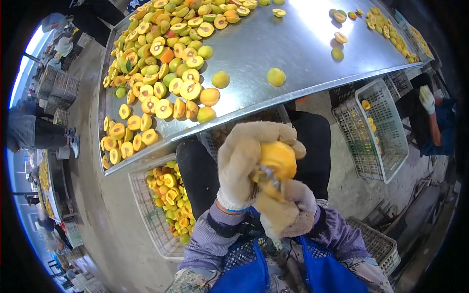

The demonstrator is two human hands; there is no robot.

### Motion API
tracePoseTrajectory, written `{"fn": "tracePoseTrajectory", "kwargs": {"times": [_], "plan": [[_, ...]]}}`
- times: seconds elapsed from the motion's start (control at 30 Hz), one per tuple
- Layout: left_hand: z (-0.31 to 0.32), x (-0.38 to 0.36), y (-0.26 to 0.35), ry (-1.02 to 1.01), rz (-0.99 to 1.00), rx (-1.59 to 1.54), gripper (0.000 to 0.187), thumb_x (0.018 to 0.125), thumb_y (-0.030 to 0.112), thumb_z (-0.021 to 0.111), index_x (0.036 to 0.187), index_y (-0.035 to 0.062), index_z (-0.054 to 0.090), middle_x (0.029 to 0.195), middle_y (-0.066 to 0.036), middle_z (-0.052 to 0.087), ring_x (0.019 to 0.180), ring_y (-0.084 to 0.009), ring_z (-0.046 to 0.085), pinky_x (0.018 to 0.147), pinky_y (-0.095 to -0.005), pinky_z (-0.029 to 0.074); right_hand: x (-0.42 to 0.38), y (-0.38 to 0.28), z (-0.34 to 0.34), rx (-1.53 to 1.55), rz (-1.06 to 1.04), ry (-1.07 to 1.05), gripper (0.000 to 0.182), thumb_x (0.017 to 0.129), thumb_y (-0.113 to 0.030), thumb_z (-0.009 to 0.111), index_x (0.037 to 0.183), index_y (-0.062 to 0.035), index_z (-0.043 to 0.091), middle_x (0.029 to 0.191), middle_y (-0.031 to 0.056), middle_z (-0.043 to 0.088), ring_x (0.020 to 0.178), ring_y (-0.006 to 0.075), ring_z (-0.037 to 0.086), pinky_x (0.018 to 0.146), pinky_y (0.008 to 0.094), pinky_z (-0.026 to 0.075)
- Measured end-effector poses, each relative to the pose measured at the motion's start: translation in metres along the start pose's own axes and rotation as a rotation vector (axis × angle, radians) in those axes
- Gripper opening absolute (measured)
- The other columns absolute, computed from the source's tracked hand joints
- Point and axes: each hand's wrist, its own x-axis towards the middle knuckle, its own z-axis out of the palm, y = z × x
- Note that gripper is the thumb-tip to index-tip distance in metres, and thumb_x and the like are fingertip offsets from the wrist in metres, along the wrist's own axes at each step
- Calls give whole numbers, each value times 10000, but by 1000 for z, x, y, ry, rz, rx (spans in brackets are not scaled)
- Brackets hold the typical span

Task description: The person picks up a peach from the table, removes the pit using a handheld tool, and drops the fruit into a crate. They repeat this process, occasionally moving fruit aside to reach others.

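At centre, the beige-gloved left hand [243, 152] cups round yellow fruit [279, 159], best kept steady; the beige-gloved right hand [288, 212] clenches a silvery metal tool [272, 178].

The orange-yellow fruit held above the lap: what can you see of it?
The fruit is rounded, orange-yellow and smooth-looking, with a soft sheen; whether it is whole or halved is unclear. The gloved left grip curls round its left side and over its top. A blurred, shiny metal tool, seemingly in the gloved right grip, overlaps its lower left; contact can't be made out. In this view it appears below the metal table.
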Motion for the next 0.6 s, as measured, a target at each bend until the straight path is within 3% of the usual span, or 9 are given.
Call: {"fn": "tracePoseTrajectory", "kwargs": {"times": [0.03, 0.13, 0.2, 0.3, 0.33, 0.37, 0.47, 0.53, 0.6], "plan": [[2, -1, 0, 146, -219, -373, 345, 992, 335, 491, 1152, 32, 528, 1116, -197, 604, 947, -331, 648, 722, -428, 575, 1, -1, -1, -83, 72, -32, 461, 925, -473, 568, 850, -19, 547, 586, -13, 499, 488, 90, 517, 477, 198, 445], [-18, 4, -10, 200, -223, -280, 418, 989, 435, 480, 1182, 66, 506, 1119, -171, 593, 964, -332, 645, 686, -450, 587, 4, -5, 4, -142, 133, -96, 468, 935, -437, 566, 719, -23, 534, 593, 3, 501, 477, 92, 495, 446, 204, 413], [-26, 5, -2, 285, -152, -140, 389, 1011, 408, 440, 1157, 54, 504, 1120, -163, 595, 992, -303, 650, 725, -430, 586, -2, -6, 6, -199, -99, 110, 404, 950, -378, 556, 771, -18, 515, 609, 27, 485, 475, 97, 482, 421, 204, 387], [-45, -1, 25, 268, 58, 654, 437, 1013, 398, 431, 1161, -8, 502, 1113, -165, 612, 985, -301, 665, 792, -380, 574, 1, -9, 12, 8, -169, 222, 351, 943, -344, 566, 808, -22, 526, 632, 64, 496, 484, 140, 502, 430, 244, 401], [-54, -10, 32, 433, 28, 401, 443, 1010, 381, 442, 1190, -19, 502, 1090, -165, 621, 986, -312, 667, 810, -384, 567, 1, -12, 8, 111, -156, 204, 384, 934, -378, 572, 782, -25, 560, 647, 79, 530, 481, 174, 514, 454, 289, 429], [-65, -23, 42, 480, 85, 526, 435, 1002, 360, 464, 1196, -27, 510, 1088, -168, 627, 981, -318, 668, 814, -387, 560, 1, -15, 3, -284, -224, 223, 410, 950, -380, 566, 770, -13, 537, 645, 69, 520, 389, 121, 443, 386, 265, 390], [-112, -70, 89, 756, 172, 1121, 335, 969, 292, 538, 1071, -13, 631, 1029, -118, 649, 939, -239, 650, 837, -336, 525, 1, -27, 4, -332, -121, 59, 395, 999, -397, 484, 808, -51, 486, 639, 39, 491, 382, 89, 406, 390, 201, 346], [-128, -99, 113, 829, -3, 1330, 290, 923, 235, 601, 1063, -16, 645, 1066, -122, 649, 956, -240, 631, 863, -328, 499, 0, -23, -3, -391, -125, 92, 426, 1008, -404, 454, 807, -35, 524, 625, 43, 511, 422, 100, 434, 431, 211, 372], [-149, -119, 119, 540, -3, 2207, 236, 864, 159, 648, 1022, -15, 662, 1092, -145, 646, 988, -273, 616, 904, -327, 471, 1, -15, -13, -979, -310, 560, 448, 1003, -421, 441, 861, -16, 571, 609, 39, 528, 464, 106, 448, 481, 225, 391]]}}
